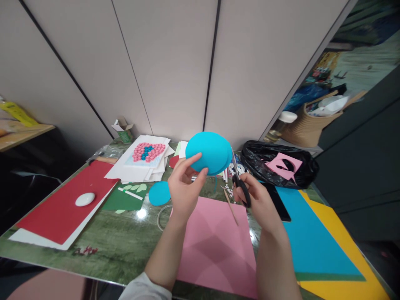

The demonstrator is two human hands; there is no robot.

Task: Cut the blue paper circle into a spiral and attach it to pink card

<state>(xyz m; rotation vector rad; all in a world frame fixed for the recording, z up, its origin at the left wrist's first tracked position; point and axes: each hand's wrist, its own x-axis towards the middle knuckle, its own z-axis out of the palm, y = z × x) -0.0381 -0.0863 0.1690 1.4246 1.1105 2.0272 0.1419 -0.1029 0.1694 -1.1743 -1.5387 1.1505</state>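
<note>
Holding a blue paper disc (pixel 206 146) up over the tabletop (pixel 115 246), the person's left hand (pixel 184 183) has thumb and fingers clamped on its lower left part; a second blue layer shows along the disc's right rim. Right hand (pixel 258 200) grips black-handled scissors (pixel 245 196), fingers closed round the handles, blades pointing upward at the disc's right edge; cannot tell if they touch it. Below, a pink sheet (pixel 218 250) lies flat, a thin wooden stick (pixel 231 207) slanting across its upper right part. Left of that: a tape roll (pixel 158 218), another blue disc (pixel 159 193), partly hidden by the left hand, and a green sheet (pixel 121 203) bearing a white stick (pixel 130 193). Farther left, a white oval object (pixel 85 199) on a red sheet (pixel 59 212). To the right, a black plastic bag (pixel 250 156) and, nearer, a blue sheet (pixel 315 237) over a yellow one (pixel 353 288)
</note>
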